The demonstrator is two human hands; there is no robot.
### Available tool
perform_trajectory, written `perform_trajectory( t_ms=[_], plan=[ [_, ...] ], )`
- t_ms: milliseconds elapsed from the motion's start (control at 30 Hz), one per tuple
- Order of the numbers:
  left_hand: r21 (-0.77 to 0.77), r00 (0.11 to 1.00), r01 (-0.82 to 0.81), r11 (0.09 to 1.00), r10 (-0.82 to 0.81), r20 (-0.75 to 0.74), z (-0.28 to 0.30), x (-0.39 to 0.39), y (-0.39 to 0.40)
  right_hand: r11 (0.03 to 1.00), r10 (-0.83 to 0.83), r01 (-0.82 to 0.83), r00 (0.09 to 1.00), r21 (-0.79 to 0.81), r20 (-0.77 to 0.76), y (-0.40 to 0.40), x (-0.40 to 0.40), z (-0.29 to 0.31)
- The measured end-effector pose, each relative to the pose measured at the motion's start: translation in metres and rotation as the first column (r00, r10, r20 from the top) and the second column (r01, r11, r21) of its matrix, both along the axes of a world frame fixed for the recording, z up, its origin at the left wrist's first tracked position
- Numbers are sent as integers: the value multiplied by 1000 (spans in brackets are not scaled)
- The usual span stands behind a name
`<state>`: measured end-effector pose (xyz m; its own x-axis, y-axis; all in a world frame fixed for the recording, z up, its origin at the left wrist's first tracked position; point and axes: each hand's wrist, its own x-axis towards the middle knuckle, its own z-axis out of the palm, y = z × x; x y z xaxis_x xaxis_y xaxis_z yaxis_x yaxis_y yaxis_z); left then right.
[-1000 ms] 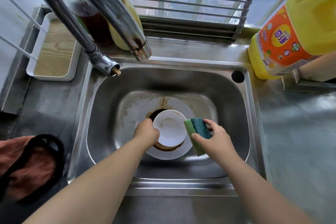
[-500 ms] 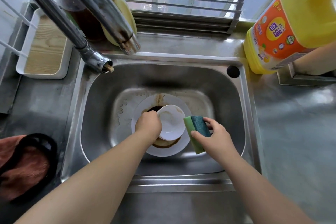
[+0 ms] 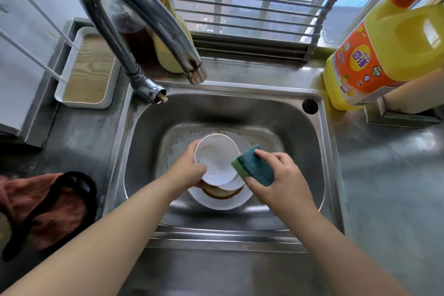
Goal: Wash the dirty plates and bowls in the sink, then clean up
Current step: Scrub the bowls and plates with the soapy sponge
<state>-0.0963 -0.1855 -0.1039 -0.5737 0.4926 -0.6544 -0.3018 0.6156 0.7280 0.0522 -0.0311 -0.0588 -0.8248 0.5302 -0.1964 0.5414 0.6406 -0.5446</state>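
Bowl (image 3: 217, 159) in left hand (image 3: 188, 169); sponge (image 3: 254, 166) in right hand (image 3: 278, 178); perhaps two plates (image 3: 221, 200).

Sink (image 3: 310, 151): brushed steel, dull sheen | bowl (image 3: 216, 158): glossy white glaze | sponge (image 3: 254, 166): rough green scouring face | tray (image 3: 89, 72): matt wood grain

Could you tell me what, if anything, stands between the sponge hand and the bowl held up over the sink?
Nothing visible does. The right hand holds the sponge right at the rim of the bowl, which the left hand holds tilted above the dirty plate.
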Motion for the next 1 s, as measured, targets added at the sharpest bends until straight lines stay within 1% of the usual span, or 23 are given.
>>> perform_trajectory(
  t_ms=[67, 100, 200, 233, 300, 367, 400, 467, 500, 567, 600, 633, 667, 700, 767, 800, 833, 867, 900, 933, 967, 1000],
  plan=[
    [82, 1000, -20, 996, 18, 24, 5, 3, -3, 966, 184, -185, 983, 183, 23, -14, -14, -4],
    [115, 999, -24, 993, 21, 32, 8, 5, -3, 938, 237, -242, 970, 249, 51, -21, -24, -7],
    [209, 1000, -21, 978, 21, 1, 12, 11, -6, 857, 296, -340, 940, 386, 171, -39, -52, -13],
    [223, 1000, -14, 975, 20, -24, 13, 11, -8, 845, 290, -348, 936, 406, 197, -45, -58, -16],
    [200, 995, 6, 980, 14, -94, 13, 10, -13, 839, 288, -367, 926, 402, 245, -54, -63, -14],
    [153, 987, 20, 988, 5, -161, 14, 9, -16, 831, 314, -425, 891, 360, 328, -59, -66, -15],
    [124, 979, 36, 992, -10, -204, 16, 8, -17, 806, 334, -461, 872, 371, 358, -61, -65, -18],
    [60, 948, 87, 994, -64, -311, 17, 5, -18, 737, 389, -517, 851, 434, 353, -62, -67, -12],
    [31, 933, 115, 993, -97, -346, 16, 3, -18, 693, 435, -570, 819, 440, 376, -62, -68, -9],
    [-6, 917, 157, 988, -148, -371, 14, 1, -19, 600, 536, -688, 724, 407, 434, -58, -70, -10],
    [-16, 913, 169, 985, -163, -375, 15, 1, -19, 559, 567, -715, 699, 419, 437, -55, -70, -7],
    [-19, 911, 173, 985, -167, -377, 14, 1, -19, 543, 579, -716, 698, 439, 423, -51, -72, -8],
    [-16, 911, 171, 985, -165, -378, 16, 0, -17, 536, 563, -720, 693, 440, 450, -47, -74, -5],
    [-8, 911, 167, 986, -157, -382, 16, -1, -15, 529, 515, -700, 714, 479, 475, -44, -76, 0],
    [19, 914, 152, 988, -133, -383, 17, -4, -9, 545, 444, -694, 715, 470, 539, -42, -74, 9],
    [30, 915, 143, 989, -121, -384, 18, -2, -6, 627, 426, -668, 725, 401, 542, -41, -72, 8],
    [34, 911, 140, 990, -115, -397, 19, 1, -3, 742, 390, -588, 770, 322, 505, -41, -71, 7],
    [31, 907, 130, 991, -106, -407, 20, 5, -1, 828, 382, -519, 800, 214, 463, -43, -71, 6],
    [33, 908, 111, 993, -88, -409, 20, 7, 0, 883, 388, -459, 832, 101, 396, -46, -71, 5],
    [47, 913, 81, 996, -55, -405, 22, 7, 1, 887, 422, -459, 847, 44, 323, -47, -68, -2],
    [60, 919, 56, 997, -28, -394, 22, 4, 0, 898, 427, -439, 860, -22, 281, -48, -67, -5],
    [65, 923, 54, 996, -25, -383, 23, 1, -2, 886, 451, -464, 846, -26, 285, -45, -64, -8]
  ],
)
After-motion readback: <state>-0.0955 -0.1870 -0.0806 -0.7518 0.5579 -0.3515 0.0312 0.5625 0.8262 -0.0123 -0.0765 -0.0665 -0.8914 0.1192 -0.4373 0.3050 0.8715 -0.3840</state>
